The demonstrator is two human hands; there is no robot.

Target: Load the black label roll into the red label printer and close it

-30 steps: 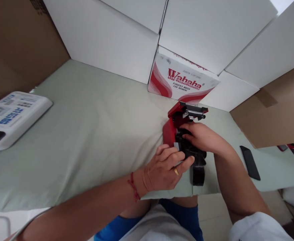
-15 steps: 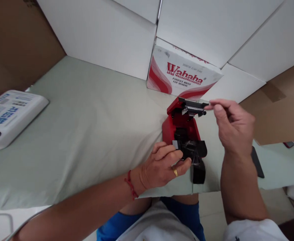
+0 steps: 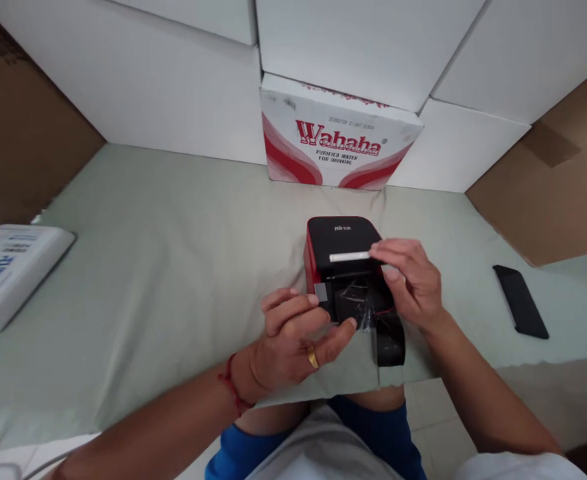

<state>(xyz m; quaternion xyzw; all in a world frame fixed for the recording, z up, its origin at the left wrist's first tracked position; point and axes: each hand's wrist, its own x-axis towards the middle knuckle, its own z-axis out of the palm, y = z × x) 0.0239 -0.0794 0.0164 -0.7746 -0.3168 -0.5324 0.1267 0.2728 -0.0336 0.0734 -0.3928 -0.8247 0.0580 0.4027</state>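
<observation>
A small red and black machine (image 3: 309, 257), like a label printer, stands in front of me with its black lid (image 3: 343, 240) lowered over the body. A pale strip lies along the lid's front edge. Shiny black film (image 3: 356, 303) comes out at the front under the lid, and a black flap (image 3: 390, 343) hangs at its right. My left hand (image 3: 298, 333), with a ring and a red cord, pinches the film's left side near a small grey piece. My right hand (image 3: 411, 283) grips the lid's front right corner, fingers on top and thumb at the side.
A Wahaha water carton (image 3: 341, 140) stands behind the machine against white boxes (image 3: 173, 87). A flat black piece (image 3: 521, 301) lies at the right. At the far left is a white device with labels (image 3: 18, 267). The table's front edge is close to my body.
The lid, raised before, has come down over the machine. My right hand has moved down and left with it. My left hand stays at the film, and the view has shifted.
</observation>
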